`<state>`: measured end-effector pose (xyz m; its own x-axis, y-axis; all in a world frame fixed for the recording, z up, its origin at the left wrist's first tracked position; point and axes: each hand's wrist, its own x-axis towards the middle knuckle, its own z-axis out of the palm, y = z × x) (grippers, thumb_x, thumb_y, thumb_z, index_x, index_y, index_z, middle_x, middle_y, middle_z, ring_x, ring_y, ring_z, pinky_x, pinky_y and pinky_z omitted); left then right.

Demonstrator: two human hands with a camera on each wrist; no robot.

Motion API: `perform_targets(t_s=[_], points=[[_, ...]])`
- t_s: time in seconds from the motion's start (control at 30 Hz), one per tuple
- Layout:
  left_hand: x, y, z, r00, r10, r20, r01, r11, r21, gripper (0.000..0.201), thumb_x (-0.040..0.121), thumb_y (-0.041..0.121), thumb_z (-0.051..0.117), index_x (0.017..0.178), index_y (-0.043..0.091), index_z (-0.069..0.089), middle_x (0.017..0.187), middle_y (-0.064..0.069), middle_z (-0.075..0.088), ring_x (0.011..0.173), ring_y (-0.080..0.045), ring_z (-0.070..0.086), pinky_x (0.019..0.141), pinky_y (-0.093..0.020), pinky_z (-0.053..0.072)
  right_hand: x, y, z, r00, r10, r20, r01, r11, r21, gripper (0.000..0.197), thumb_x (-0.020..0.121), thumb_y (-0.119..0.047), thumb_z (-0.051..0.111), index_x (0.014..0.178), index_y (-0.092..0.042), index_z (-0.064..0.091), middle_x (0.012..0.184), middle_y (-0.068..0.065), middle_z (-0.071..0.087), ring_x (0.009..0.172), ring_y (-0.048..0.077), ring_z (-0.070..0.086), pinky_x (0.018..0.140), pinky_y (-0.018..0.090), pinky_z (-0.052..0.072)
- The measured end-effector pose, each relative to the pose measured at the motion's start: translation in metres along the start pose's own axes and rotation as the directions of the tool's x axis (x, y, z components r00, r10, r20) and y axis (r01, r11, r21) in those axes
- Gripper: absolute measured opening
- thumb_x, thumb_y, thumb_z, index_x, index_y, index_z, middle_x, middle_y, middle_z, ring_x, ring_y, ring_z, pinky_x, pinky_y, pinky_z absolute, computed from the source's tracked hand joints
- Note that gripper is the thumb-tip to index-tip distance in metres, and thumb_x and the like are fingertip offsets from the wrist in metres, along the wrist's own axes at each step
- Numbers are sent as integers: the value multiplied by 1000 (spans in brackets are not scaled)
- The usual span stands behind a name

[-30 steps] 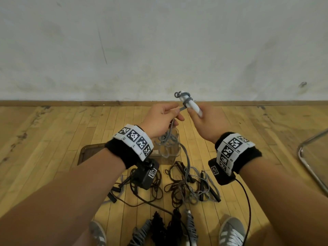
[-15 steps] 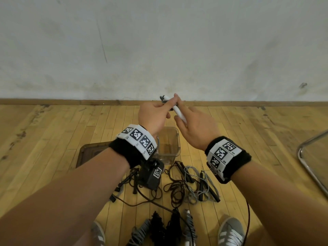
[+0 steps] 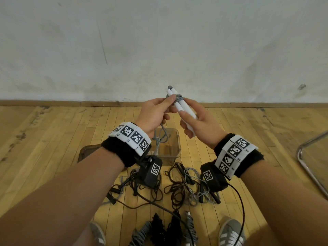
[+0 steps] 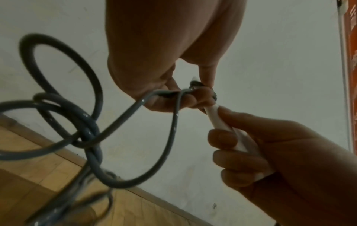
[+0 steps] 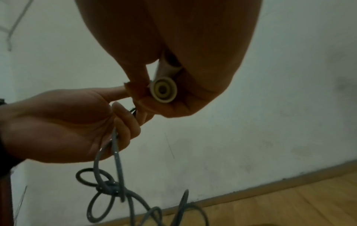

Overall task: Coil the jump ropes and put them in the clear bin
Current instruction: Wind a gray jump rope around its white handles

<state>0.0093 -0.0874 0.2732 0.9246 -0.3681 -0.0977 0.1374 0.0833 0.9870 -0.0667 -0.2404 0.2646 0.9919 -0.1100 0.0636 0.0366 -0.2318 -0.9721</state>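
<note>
Now the right hand (image 3: 197,125) is wrapped around two white jump-rope handles (image 3: 179,105) held side by side, while the left hand (image 3: 156,112) pinches the grey rope (image 4: 135,110) looped round their tips. The glossy cord hangs in knotted loops over the clear bin (image 3: 175,141) on the floor. Half a second ago the hands were bunched closer, hiding the handles.

We see white handles (image 3: 179,105) with a grey cord (image 3: 178,99) wound round them, the cord glossy slate-grey in the wrist views. Our wristbands (image 3: 130,137) are black, with white tags printed in black square patterns. The bin (image 3: 174,144) is clear with a brownish tint. Black and grey ropes (image 3: 184,185) lie on yellow-brown wooden floorboards (image 3: 53,139). The wall (image 3: 159,41) is dull, smudged white. Our shoes (image 3: 230,233) are grey with white stripes.
</note>
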Motion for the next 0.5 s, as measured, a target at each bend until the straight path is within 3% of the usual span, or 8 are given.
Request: perform_targets(t_s=[0.1, 0.23, 0.37, 0.5], points=[[-1, -1, -2, 999, -39, 18, 37, 995, 97, 33, 96, 37, 70, 110, 7, 70, 75, 0, 75, 53, -9, 60, 53, -21, 48, -1, 1, -1, 997, -52, -57, 45, 993, -112, 38, 105, -24, 55, 139, -36, 45, 71, 1, 58, 52, 8, 52, 49, 26, 45], [-4, -3, -6, 998, -31, 63, 17, 977, 214, 13, 95, 18, 73, 104, 10, 69, 84, -3, 72, 51, -8, 61, 48, -19, 47, 1, 2, -10, 981, -98, -166, 56, 969, -241, 39, 105, -23, 54, 143, -27, 44, 74, -4, 60, 51, 4, 52, 50, 23, 45], [-6, -2, -4, 993, -3, 115, -33, 952, 306, 5, 101, 18, 64, 103, 19, 68, 84, 3, 67, 62, -7, 57, 56, -20, 44, 2, 7, -18, 970, -123, -211, 33, 921, -389, 42, 104, -28, 53, 144, -32, 43, 78, -7, 60, 60, 15, 56, 55, 33, 49], [-5, -1, -1, 997, 4, 81, -19, 984, 179, 11, 103, 11, 59, 108, 14, 69, 85, -1, 64, 62, -9, 58, 65, -24, 57, 0, 7, -18, 965, -160, -210, 15, 827, -562, 45, 105, -30, 50, 148, -35, 38, 80, -7, 60, 61, 17, 59, 55, 34, 50]])
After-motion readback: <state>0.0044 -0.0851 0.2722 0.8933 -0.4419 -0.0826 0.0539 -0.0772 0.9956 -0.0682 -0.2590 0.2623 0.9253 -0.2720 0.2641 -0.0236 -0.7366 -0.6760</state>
